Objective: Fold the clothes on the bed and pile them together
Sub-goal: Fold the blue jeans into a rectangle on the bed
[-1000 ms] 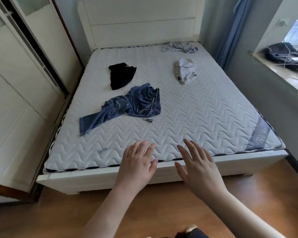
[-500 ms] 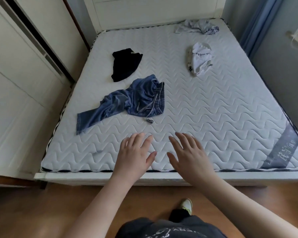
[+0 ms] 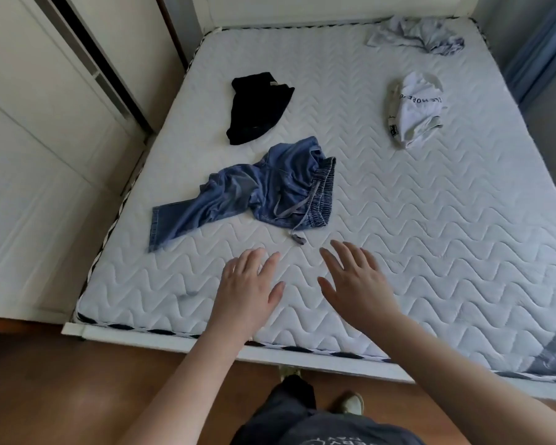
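Crumpled blue denim trousers [image 3: 247, 191] lie on the bare quilted mattress [image 3: 430, 239], left of centre, with a grey drawstring trailing toward me. A black garment [image 3: 257, 106] lies just beyond them. A white garment with dark lettering [image 3: 413, 109] sits far right, and a pale grey garment [image 3: 418, 35] is bunched near the headboard. My left hand [image 3: 247, 292] and my right hand [image 3: 355, 284] hover side by side over the near part of the mattress, fingers spread, holding nothing, a short way in front of the trousers.
White wardrobe doors [image 3: 45, 155] run along the left side of the bed. A blue curtain [image 3: 536, 49] hangs at the far right. Wooden floor [image 3: 61, 396] and my feet are below the white bed frame [image 3: 302, 354].
I have stepped closer to the bed and the view has tilted down. Both hands have moved forward over the mattress toward the blue trousers, still spread and holding nothing.
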The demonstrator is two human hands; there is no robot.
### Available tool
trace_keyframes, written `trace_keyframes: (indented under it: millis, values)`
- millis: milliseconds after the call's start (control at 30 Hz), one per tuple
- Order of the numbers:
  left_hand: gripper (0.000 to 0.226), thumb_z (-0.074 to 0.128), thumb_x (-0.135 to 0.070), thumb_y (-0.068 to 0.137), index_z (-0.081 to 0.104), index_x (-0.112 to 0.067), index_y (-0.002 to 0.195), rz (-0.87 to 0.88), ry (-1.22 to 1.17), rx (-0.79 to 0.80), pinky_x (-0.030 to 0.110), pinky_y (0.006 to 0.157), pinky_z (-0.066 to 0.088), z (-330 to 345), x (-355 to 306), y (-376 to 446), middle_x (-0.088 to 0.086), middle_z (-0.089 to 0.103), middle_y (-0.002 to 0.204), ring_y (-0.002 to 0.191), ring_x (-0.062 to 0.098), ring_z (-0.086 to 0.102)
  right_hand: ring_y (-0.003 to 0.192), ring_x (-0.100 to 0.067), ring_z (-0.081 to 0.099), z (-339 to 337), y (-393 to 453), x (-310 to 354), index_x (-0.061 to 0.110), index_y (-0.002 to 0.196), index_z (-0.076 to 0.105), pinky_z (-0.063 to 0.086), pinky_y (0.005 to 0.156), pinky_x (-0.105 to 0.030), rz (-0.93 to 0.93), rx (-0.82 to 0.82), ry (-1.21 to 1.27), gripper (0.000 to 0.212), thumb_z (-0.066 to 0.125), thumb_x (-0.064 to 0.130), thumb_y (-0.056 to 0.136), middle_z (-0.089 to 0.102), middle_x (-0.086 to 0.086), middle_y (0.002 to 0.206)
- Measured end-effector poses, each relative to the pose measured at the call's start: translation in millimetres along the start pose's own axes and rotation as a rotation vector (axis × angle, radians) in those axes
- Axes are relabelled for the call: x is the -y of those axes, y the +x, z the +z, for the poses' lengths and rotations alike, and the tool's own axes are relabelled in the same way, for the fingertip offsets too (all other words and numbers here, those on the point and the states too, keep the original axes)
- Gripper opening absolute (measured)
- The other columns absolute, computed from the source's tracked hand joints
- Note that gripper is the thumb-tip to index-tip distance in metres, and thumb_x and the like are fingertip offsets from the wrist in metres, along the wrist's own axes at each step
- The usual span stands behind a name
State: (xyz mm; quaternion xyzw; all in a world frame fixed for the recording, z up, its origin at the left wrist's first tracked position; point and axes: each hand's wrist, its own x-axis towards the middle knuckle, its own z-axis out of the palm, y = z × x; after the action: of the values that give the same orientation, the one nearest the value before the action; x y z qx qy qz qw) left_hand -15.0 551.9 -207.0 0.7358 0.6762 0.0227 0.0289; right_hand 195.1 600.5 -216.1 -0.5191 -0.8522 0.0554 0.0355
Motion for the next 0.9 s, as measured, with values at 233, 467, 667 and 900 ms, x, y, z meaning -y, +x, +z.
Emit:
trace_keyframes:
  millis: [233,467,667,900]
  values:
    - [0.049,0.052,-0.037,0.092,0.054,-0.012,0.135,0.104,-0.031,-0.067,0.043,0.097,0.046,13.3,35.1,97.0,0.010,0.058,0.127,0.119,0.029,0.054,0.138,-0.028,0.034,6.3,90.5,-22.4,0.016,0.145,0.040,0.024,0.115,-0.042,0.090,0.081,-0.048,0.055,0.043,0.044,0.097,0.036,-0.007,0.152]
    - [0.048,0.056,-0.034,0.092,0.053,-0.012,0.135,0.174,-0.058,0.014,0.042,0.098,0.044,62.6,32.0,199.9,0.008,0.057,0.126,0.120,0.027,0.052,0.134,-0.029,0.041,34.8,153.9,-78.0,0.016,0.142,0.044,0.031,0.110,-0.044,0.183,0.058,-0.007,0.054,0.049,0.042,0.095,0.043,-0.008,0.148]
    - [0.044,0.047,-0.034,0.096,0.047,-0.016,0.136,0.165,-0.043,0.183,0.040,0.104,0.037,149.6,11.0,288.5,0.004,0.050,0.132,0.125,0.023,0.043,0.143,-0.025,0.026,103.0,226.1,-136.6,0.019,0.151,0.026,0.022,0.115,-0.041,0.163,0.172,0.005,0.060,0.041,0.044,0.098,0.028,-0.004,0.157]
    - [0.055,0.045,-0.039,0.097,0.029,-0.018,0.146,0.118,-0.011,0.338,0.044,0.109,0.030,288.0,-0.7,359.3,0.012,0.034,0.148,0.137,0.029,0.032,0.147,-0.021,0.017,216.5,318.6,-188.4,0.021,0.153,0.017,0.017,0.117,-0.039,0.093,0.244,-0.016,0.061,0.042,0.030,0.098,0.017,-0.001,0.161]
